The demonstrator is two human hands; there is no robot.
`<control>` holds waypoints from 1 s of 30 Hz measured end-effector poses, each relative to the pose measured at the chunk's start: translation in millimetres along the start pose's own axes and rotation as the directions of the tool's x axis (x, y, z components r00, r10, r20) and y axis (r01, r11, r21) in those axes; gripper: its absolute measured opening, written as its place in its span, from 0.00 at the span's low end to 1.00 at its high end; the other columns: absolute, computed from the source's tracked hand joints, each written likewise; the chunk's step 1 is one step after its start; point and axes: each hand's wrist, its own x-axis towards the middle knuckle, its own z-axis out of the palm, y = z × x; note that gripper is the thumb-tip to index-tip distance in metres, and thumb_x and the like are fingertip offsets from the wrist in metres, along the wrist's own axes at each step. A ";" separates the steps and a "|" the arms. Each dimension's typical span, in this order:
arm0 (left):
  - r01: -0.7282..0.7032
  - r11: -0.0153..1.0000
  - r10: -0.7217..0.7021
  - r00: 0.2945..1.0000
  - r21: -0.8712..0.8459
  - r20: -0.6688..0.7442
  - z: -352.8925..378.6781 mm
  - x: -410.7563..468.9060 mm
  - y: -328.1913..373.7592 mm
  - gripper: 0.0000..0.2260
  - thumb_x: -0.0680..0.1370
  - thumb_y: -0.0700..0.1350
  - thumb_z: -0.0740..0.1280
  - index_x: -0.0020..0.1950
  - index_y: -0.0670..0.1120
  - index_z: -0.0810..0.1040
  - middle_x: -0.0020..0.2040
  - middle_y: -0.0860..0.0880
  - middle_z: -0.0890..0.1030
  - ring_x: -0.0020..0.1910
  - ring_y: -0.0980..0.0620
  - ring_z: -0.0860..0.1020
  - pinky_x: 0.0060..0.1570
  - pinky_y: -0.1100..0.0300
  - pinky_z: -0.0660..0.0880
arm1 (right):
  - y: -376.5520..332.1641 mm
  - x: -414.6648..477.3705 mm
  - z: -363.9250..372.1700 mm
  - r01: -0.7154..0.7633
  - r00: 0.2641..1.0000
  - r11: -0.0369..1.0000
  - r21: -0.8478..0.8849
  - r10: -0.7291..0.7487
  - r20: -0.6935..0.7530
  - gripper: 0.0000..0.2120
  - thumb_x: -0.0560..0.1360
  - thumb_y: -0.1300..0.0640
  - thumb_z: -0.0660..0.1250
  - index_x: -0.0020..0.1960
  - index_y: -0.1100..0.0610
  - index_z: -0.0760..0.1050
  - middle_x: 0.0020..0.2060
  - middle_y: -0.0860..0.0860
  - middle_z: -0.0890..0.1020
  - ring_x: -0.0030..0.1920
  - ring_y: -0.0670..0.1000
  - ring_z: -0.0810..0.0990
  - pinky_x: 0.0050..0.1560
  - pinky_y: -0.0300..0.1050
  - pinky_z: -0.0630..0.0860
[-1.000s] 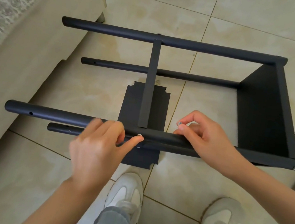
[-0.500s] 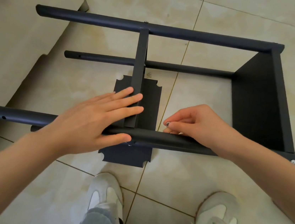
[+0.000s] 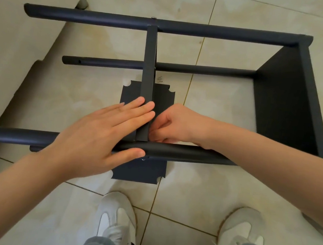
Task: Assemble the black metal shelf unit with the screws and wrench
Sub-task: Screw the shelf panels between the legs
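Black shelf panel (image 3: 150,60) between flat left hand (image 3: 98,133) and curled right hand (image 3: 174,126)

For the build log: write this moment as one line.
phase: joining middle shelf to near post | left hand: flat, pressing shelf and post | right hand: curled beside shelf, contents hidden

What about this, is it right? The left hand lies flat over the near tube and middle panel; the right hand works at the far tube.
No: in the head view the right hand works at the near tube, beside the middle panel, not the far tube. The left hand lies flat.
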 end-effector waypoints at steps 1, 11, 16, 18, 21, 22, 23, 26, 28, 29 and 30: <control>-0.001 1.000 0.001 1.000 -0.003 -0.002 0.4 -0.2 -0.3 0.33 0.80 0.65 0.55 0.81 0.49 0.59 0.81 0.55 0.57 0.80 0.59 0.50 0.77 0.62 0.49 | -0.1 1.7 0.7 -0.006 1.000 1.000 0.009 0.006 0.022 0.05 0.74 0.62 0.70 0.43 0.56 0.85 0.39 0.56 0.86 0.42 0.51 0.85 0.48 0.41 0.83; 0.012 0.998 -0.013 1.000 -0.058 -0.028 4.9 -6.5 -6.4 0.32 0.80 0.65 0.56 0.80 0.51 0.60 0.81 0.55 0.59 0.80 0.59 0.52 0.76 0.60 0.54 | 3.2 6.4 5.2 0.027 0.997 0.991 0.133 -0.037 0.071 0.05 0.74 0.64 0.70 0.48 0.60 0.84 0.42 0.57 0.86 0.42 0.48 0.85 0.44 0.37 0.81; 0.012 0.998 -0.015 0.999 -0.063 -0.051 6.7 -8.1 -7.7 0.32 0.79 0.65 0.56 0.80 0.51 0.60 0.80 0.55 0.59 0.80 0.59 0.53 0.76 0.58 0.56 | 2.7 8.8 7.4 0.028 0.997 0.992 0.126 -0.038 0.074 0.05 0.74 0.64 0.70 0.45 0.58 0.84 0.39 0.54 0.86 0.38 0.46 0.84 0.40 0.34 0.78; 0.010 0.999 -0.013 0.998 -0.054 -0.053 6.9 -8.0 -7.5 0.32 0.80 0.65 0.56 0.80 0.52 0.60 0.81 0.56 0.59 0.80 0.58 0.53 0.76 0.55 0.59 | 2.6 9.7 7.8 0.021 0.996 0.993 0.114 -0.032 0.087 0.05 0.74 0.65 0.70 0.45 0.58 0.84 0.38 0.54 0.86 0.38 0.46 0.84 0.38 0.33 0.77; 0.005 0.998 -0.009 0.999 -0.059 -0.053 6.7 -8.4 -8.3 0.32 0.80 0.65 0.57 0.80 0.52 0.60 0.81 0.56 0.59 0.80 0.58 0.53 0.76 0.56 0.58 | 2.6 10.4 6.3 0.016 0.993 0.992 0.127 -0.031 0.112 0.06 0.74 0.65 0.70 0.44 0.57 0.85 0.37 0.53 0.86 0.38 0.45 0.84 0.39 0.33 0.77; 0.005 0.998 -0.008 0.999 -0.061 -0.052 6.8 -8.4 -8.7 0.32 0.80 0.64 0.57 0.80 0.51 0.60 0.81 0.56 0.59 0.80 0.58 0.53 0.76 0.57 0.57 | 2.4 10.6 5.3 0.013 0.991 0.991 0.131 -0.030 0.129 0.06 0.74 0.65 0.70 0.44 0.57 0.85 0.38 0.53 0.86 0.39 0.46 0.84 0.40 0.34 0.78; 0.004 0.998 -0.007 0.999 -0.061 -0.051 6.9 -8.4 -9.1 0.32 0.80 0.64 0.57 0.80 0.51 0.61 0.81 0.55 0.59 0.80 0.58 0.53 0.76 0.57 0.56 | 2.3 10.6 4.1 0.007 0.989 0.991 0.134 -0.027 0.147 0.06 0.75 0.64 0.70 0.44 0.56 0.85 0.40 0.53 0.86 0.40 0.46 0.85 0.41 0.34 0.78; 0.004 0.999 -0.006 0.999 -0.053 -0.048 7.6 -7.7 -9.4 0.32 0.80 0.64 0.58 0.80 0.50 0.62 0.81 0.55 0.59 0.80 0.57 0.53 0.76 0.58 0.55 | 3.2 11.7 1.5 -0.013 0.982 0.989 0.150 -0.015 0.187 0.08 0.75 0.63 0.70 0.44 0.54 0.85 0.42 0.53 0.86 0.43 0.48 0.85 0.43 0.36 0.79; 0.005 0.999 -0.007 0.999 -0.046 -0.044 7.6 -7.8 -9.5 0.32 0.80 0.64 0.57 0.80 0.50 0.62 0.81 0.55 0.59 0.80 0.58 0.53 0.76 0.59 0.54 | 4.2 13.0 0.3 -0.035 0.976 0.985 0.170 -0.003 0.217 0.07 0.76 0.63 0.69 0.47 0.56 0.85 0.44 0.54 0.86 0.45 0.50 0.85 0.46 0.38 0.80; 0.005 0.999 -0.007 0.999 -0.044 -0.043 7.5 -7.8 -9.5 0.32 0.80 0.64 0.57 0.80 0.50 0.62 0.81 0.55 0.59 0.80 0.58 0.53 0.76 0.59 0.54 | 4.8 13.9 -0.7 -0.049 0.971 0.982 0.181 0.005 0.237 0.06 0.77 0.63 0.69 0.48 0.57 0.85 0.45 0.55 0.86 0.46 0.50 0.85 0.47 0.39 0.80; 0.005 0.999 -0.007 0.999 -0.041 -0.043 7.3 -7.6 -9.5 0.32 0.80 0.64 0.57 0.80 0.50 0.62 0.81 0.55 0.59 0.80 0.58 0.53 0.76 0.59 0.54 | 5.1 14.9 -1.6 -0.067 0.966 0.980 0.189 0.016 0.258 0.06 0.77 0.62 0.68 0.49 0.58 0.85 0.45 0.55 0.86 0.46 0.50 0.85 0.49 0.40 0.81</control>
